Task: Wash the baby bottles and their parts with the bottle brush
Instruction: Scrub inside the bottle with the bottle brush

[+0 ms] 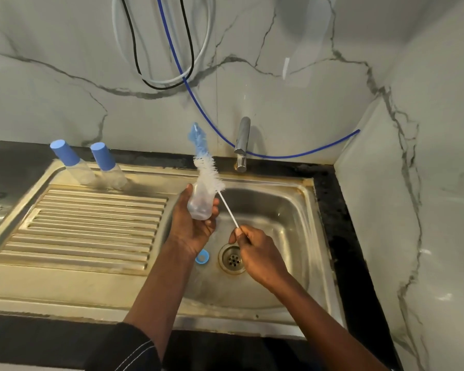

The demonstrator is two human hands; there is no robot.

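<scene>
My left hand (192, 226) grips a clear, uncapped baby bottle (200, 203) over the left part of the sink basin (287, 210). My right hand (255, 250) pinches the thin white handle of the bottle brush (208, 172). The brush's white bristles and blue tip stick up just behind the bottle, outside it. A blue ring-shaped bottle part (202, 256) lies in the basin, left of the drain (232, 259). Two more bottles with blue caps, one on the left (70, 162) and one on the right (107, 164), stand on the draining board near the wall.
A chrome tap (242, 144) stands behind the basin with no water running. The ribbed steel draining board (91, 223) stretches to the left. A blue hose (292, 156) and other cables hang on the marble wall. A marble side wall closes off the right.
</scene>
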